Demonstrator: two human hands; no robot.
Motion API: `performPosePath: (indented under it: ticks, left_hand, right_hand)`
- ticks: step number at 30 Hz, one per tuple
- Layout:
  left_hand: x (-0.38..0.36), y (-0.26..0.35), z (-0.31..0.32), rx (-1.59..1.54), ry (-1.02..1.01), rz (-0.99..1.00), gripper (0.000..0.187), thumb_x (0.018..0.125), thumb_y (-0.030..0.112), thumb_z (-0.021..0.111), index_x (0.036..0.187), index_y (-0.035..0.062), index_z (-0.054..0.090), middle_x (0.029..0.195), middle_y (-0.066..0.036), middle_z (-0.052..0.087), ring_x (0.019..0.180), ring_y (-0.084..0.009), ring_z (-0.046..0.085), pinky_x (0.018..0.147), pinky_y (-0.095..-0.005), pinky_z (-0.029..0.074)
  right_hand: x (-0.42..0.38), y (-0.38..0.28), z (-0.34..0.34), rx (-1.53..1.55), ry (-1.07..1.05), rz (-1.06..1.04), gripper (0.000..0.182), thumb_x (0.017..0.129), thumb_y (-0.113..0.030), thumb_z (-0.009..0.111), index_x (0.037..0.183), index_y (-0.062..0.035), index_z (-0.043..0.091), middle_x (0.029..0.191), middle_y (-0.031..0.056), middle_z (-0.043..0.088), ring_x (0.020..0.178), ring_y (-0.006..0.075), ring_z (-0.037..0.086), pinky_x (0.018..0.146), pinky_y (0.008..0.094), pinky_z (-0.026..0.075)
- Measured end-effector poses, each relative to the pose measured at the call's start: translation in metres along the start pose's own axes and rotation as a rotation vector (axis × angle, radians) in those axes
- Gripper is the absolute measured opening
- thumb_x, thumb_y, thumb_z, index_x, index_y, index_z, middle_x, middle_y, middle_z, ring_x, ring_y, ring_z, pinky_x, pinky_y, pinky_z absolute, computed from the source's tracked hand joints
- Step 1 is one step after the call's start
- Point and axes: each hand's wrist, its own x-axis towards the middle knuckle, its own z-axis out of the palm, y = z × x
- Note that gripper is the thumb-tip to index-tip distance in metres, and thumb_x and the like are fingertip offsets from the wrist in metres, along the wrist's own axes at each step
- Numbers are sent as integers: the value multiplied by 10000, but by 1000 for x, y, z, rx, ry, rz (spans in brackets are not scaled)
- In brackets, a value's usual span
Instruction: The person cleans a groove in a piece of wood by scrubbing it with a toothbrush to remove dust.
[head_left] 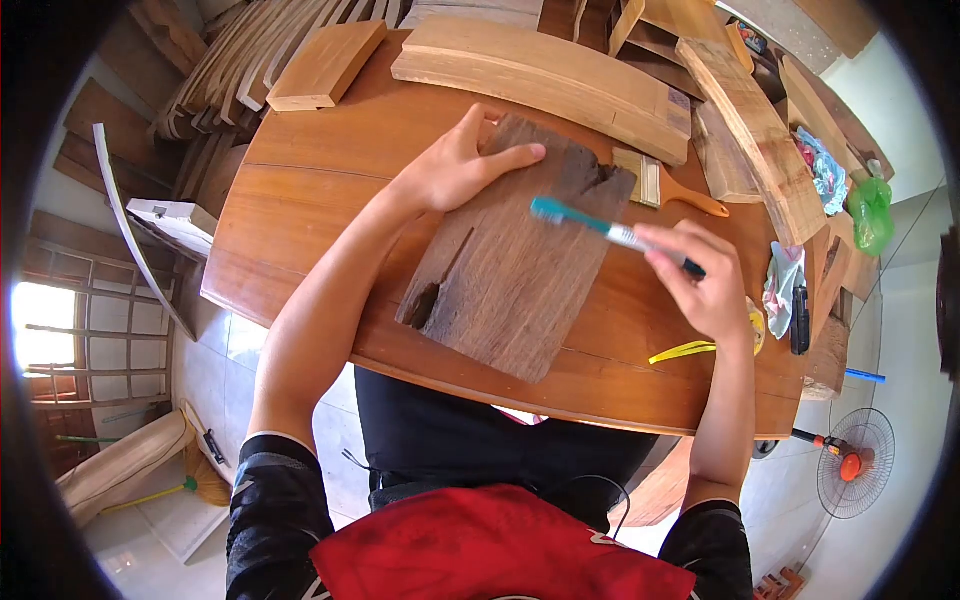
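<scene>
Two bare hands are at one dark, weathered board (pixel 515 270) on the bench (pixel 280 200), at the side nearest the person, set aslant. Left arm: comes up from the lower left, bent at the elbow. Left hand (pixel 462 168): at the board's far left corner, thumb on the upper face, fingers at the edge, thumb and forefinger apart. The other fingers are largely hidden; whether they are clamped on the board I cannot tell. Right arm: forearm upright in view, wrist turned inward. Right hand (pixel 705 275): fingers clamped on the handle of a toothbrush (pixel 590 220), its head over the board's upper face. The head is blurred; bristle contact cannot be confirmed.

Board condition: ragged hollows at the far right corner and along the left side.

A yellow tape (pixel 757 325) is partly hidden behind the right wrist. A paintbrush (pixel 690 195) lies just beside the board's far right corner, bristles partly covered by it. Beyond the board rest a curved beam (pixel 545 80) and a pale block (pixel 325 65); a long plank (pixel 755 140) stands to the right. A black tool (pixel 800 320) lies beside a crumpled wrapper (pixel 785 275), to the right of the wrist
</scene>
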Motion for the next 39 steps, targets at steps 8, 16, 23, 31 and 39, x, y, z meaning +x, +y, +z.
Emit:
performPosePath:
  ticks: [8, 16, 23, 31, 39]
  left_hand:
    - [-3, 3, 1, -54, -173, -66, 705, 916, 512, 683, 1420, 65, 472, 1020, -206, 717, 906, -221, 685, 840, -335, 487]
    - [4, -9, 3, -73, -142, 74, 691, 937, 552, 609, 1371, 21, 525, 982, -217, 710, 800, -216, 660, 728, -345, 492]
    - [4, -11, 9, -77, -99, 142, 664, 955, 568, 545, 1326, 18, 575, 992, -260, 710, 886, -311, 688, 836, -405, 505]
    - [8, -15, 11, 2, -48, 227, 563, 1025, 481, 470, 1292, -3, 580, 1166, -203, 668, 1073, -299, 620, 968, -382, 447]
    - [5, -12, 9, -1, -89, 183, 565, 1005, 486, 497, 1275, 0, 598, 1182, -209, 671, 1107, -299, 622, 980, -383, 443]
  right_hand:
    - [-2, 11, -11, 57, -13, 170, 247, 863, -38, 750, 1108, -56, 776, 794, 87, 707, 674, 150, 591, 607, 297, 431]
    - [-4, 10, -7, 174, -107, 182, 230, 871, -60, 760, 1100, -55, 780, 898, 101, 762, 716, 125, 652, 645, 274, 471]
    - [-4, -6, 4, 310, -309, 114, 212, 855, -37, 768, 1066, -51, 787, 971, 124, 777, 769, 160, 724, 673, 272, 531]
    - [-1, -22, 17, 300, -322, -6, 196, 835, -40, 787, 1032, -39, 786, 955, 133, 776, 735, 187, 732, 652, 289, 543]
    - [1, -28, 25, 297, -360, -159, 228, 816, -36, 793, 1043, -57, 788, 824, 105, 760, 630, 165, 693, 555, 273, 501]
